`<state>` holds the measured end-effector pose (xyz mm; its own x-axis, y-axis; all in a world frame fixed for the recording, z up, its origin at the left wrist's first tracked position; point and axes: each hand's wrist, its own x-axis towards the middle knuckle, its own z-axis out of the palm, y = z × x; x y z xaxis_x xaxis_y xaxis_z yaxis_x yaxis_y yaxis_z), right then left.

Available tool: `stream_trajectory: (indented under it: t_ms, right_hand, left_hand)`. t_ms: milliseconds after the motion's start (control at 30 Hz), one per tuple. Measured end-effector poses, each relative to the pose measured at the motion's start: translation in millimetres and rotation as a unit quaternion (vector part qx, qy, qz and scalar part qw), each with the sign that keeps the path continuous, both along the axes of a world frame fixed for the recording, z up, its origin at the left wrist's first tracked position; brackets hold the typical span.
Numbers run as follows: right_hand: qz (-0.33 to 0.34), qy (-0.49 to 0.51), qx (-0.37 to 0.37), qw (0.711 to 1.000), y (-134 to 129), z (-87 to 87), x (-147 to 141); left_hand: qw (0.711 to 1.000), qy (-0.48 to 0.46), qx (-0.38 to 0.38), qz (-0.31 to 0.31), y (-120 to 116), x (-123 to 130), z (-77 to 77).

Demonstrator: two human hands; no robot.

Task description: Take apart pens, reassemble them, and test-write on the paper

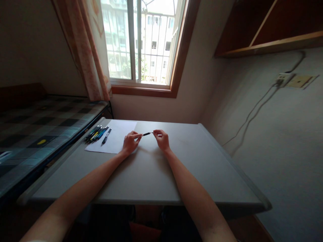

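Above the middle of the table, a slim pen with a black grip (146, 134) is held nearly level between both hands. My left hand (131, 142) pinches its left end, over the right edge of a white paper sheet (116, 143). The fingertips of my right hand (161, 138) close on the thin tip at the pen's other end. On the sheet's left part lies a pile of several pens (95, 134), dark, blue and yellow. A single dark pen (106, 136) rests just right of the pile.
The grey table (202, 168) has raised side edges. A bed with a checked cover (63, 116) stands at the left. Behind are a curtain (88, 53) and a barred window (151, 43). Cables run from a wall socket (282, 80) at the right, below a wooden shelf (272, 43).
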<state>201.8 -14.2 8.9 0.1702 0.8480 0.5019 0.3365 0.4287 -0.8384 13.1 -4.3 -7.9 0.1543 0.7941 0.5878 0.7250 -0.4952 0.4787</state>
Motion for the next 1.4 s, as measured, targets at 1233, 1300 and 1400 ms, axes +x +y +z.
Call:
stream_trajectory:
  t_ms: [1233,1300,1400]
  right_hand:
    - [0.037,-0.017,-0.003,0.999,-1.2,-2.3,-2.3]
    - [0.04,-0.012,-0.006,0.999,-0.8,-2.4,-2.0]
    - [0.043,-0.008,-0.007,0.999,-0.4,-2.5,-1.9]
  left_hand:
    - [1.0,0.006,0.012,-0.009,2.0,0.3,-2.0]
    - [1.0,0.002,0.015,-0.014,2.6,0.1,-2.2]
    - [1.0,-0.001,0.021,-0.02,3.6,-0.6,-2.8]
